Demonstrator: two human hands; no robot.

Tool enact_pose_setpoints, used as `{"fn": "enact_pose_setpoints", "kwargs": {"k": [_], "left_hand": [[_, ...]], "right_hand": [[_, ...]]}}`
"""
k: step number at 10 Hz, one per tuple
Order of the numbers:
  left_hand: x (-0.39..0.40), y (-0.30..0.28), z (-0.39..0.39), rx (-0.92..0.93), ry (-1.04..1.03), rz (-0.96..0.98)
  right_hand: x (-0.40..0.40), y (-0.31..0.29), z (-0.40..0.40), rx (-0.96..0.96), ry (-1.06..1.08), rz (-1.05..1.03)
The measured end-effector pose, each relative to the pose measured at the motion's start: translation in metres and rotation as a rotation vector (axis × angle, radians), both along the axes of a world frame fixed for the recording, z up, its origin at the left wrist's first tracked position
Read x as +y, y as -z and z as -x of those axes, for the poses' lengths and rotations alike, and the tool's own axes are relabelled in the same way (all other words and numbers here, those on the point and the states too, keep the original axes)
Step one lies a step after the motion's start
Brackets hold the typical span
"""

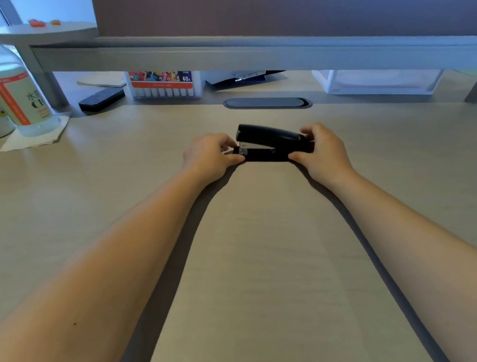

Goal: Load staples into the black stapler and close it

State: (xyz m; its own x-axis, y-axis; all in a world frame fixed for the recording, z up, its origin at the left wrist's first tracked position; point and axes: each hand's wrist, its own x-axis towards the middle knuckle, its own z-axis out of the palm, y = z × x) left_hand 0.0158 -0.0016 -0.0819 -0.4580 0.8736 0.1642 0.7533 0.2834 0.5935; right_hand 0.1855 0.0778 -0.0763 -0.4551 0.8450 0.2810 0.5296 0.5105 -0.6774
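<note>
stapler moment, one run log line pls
stage: handling stapler | black stapler: on desk, top arm raised at front | left hand: fingers at front end | right hand: gripping rear end | loose staples: none seen

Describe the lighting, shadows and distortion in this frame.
Head view: soft, bluish daylight; forearm shadows fall inward on the desk; wide-angle bending curves the shelf; bottle at left edge is stretched and soft; stapler reads dark, with little detail.

My single head view, worn high, facing forward and down across the counter (253, 266), wide-angle, both forearms running in from the bottom corners, grips at mid-distance, raised shelf (249, 53) bounding the far edge
</note>
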Motion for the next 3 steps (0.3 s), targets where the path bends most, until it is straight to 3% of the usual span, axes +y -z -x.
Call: {"fn": "enact_pose_setpoints", "kwargs": {"k": [3], "left_hand": [[0.0,0.002,0.0,0.039,0.002,0.051]], "right_hand": [[-0.008,-0.003,-0.004,-0.035,0.032,0.05]]}}
